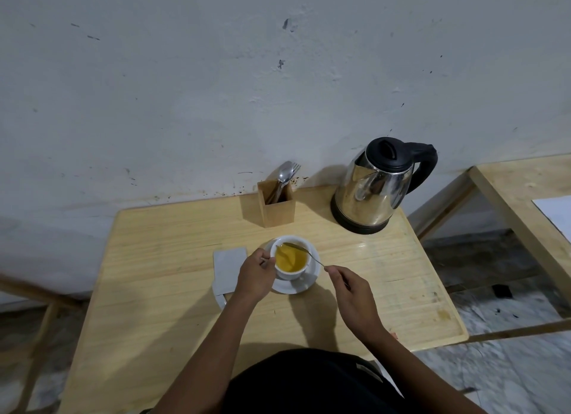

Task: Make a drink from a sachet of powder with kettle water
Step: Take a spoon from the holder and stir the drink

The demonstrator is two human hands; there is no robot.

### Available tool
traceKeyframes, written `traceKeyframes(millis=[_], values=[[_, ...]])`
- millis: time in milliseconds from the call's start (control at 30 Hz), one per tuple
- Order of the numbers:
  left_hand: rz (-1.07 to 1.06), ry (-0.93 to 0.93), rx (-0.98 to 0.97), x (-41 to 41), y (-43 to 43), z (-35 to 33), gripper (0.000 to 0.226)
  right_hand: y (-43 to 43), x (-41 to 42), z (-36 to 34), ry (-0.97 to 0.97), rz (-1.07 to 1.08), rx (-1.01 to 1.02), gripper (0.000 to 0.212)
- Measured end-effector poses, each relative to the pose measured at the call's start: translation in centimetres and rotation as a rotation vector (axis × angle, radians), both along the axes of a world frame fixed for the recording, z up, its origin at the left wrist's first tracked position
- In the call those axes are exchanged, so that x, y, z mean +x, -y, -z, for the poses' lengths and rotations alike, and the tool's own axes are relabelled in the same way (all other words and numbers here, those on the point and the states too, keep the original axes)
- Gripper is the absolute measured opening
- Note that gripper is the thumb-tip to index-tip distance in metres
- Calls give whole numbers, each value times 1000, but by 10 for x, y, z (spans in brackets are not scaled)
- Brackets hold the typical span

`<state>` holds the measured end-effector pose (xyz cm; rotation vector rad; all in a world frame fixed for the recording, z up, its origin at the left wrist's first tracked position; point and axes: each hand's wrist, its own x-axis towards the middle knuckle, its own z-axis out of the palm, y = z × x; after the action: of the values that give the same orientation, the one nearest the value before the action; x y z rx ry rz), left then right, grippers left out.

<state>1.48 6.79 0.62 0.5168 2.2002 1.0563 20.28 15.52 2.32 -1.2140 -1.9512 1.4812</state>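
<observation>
One white cup is seen near the middle of the bench, standing on one white saucer and filled with a yellow drink. One thin spoon is laid slantwise across the cup, its bowl at the far rim. Whether the bowl touches the drink cannot be told.

The cup is flanked by both hands. The left grip is curled against the cup's left side, clamped on it at the handle, with the forearm reaching in from below. The right grip is held just right of the saucer, knuckles up, and the tip of the spoon's handle is pinched between its fingertips.

One flat pale sachet is found just left of the saucer, partly covered by the left wrist, and one small scrap lies at its near end.

Farther back, one wooden holder is placed near the wall, with a spoon and a fork standing in it. One steel kettle with a black lid and handle is set at the far right corner.
</observation>
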Motion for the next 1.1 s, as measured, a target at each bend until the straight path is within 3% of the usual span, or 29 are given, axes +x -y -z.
traceKeyframes(millis=[267, 467, 767, 967, 1100], values=[[9, 6, 10, 0, 0, -1, 19, -4, -7, -4, -117, 115, -333, 16], [5, 19, 15, 0, 1, -1, 16, -10, 5, -1, -144, 30, -211, 13], [-1, 13, 12, 2, 1, -4, 17, -26, 2, 28, -78, 423, -402, 19], [-10, 13, -14, 2, 0, -4, 17, -31, -15, 35, -28, 434, -359, 16], [-11, 20, -17, 2, 0, -4, 17, -40, -23, 46, 137, 351, -301, 17]])
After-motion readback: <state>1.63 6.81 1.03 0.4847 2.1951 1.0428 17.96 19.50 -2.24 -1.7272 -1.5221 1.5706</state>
